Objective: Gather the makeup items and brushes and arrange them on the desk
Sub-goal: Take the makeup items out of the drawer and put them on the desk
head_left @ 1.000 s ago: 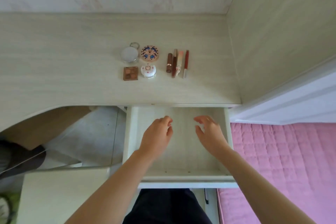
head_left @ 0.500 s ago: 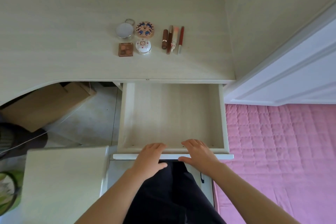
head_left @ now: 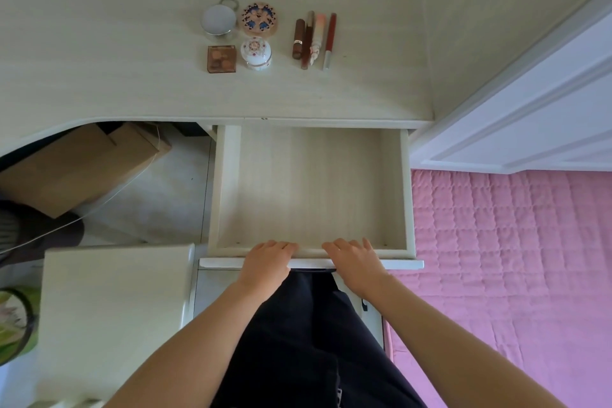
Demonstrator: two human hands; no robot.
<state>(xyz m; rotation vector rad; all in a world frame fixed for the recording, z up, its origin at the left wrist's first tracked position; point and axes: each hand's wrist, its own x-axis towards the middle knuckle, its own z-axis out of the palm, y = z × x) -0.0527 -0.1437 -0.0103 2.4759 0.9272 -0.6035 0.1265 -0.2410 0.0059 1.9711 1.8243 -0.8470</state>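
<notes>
We have our left hand (head_left: 266,263) and our right hand (head_left: 356,263) side by side on the front panel of the open drawer (head_left: 311,189), fingers draped over its top edge and holding nothing else. The drawer shows only bare board inside, so we judge the step in hand is to push it shut. To do that well, we press evenly with both hands so the box runs straight on its slides, and we lift our fingertips off the inner lip before the front meets the surface's near edge.

On the surface (head_left: 99,43), toward the far right corner, the makeup already lies in order. From the left: a round mirror compact (head_left: 218,19) with a brown eyeshadow square (head_left: 222,58) just in front of it; then a patterned round compact (head_left: 259,18) with a small white jar (head_left: 255,53) in front; then, a little apart, four slim tubes and pencils (head_left: 314,38) lying parallel.

Under the surface at left sits a cardboard box (head_left: 76,166). A pink quilted bed (head_left: 513,258) fills the right side.
</notes>
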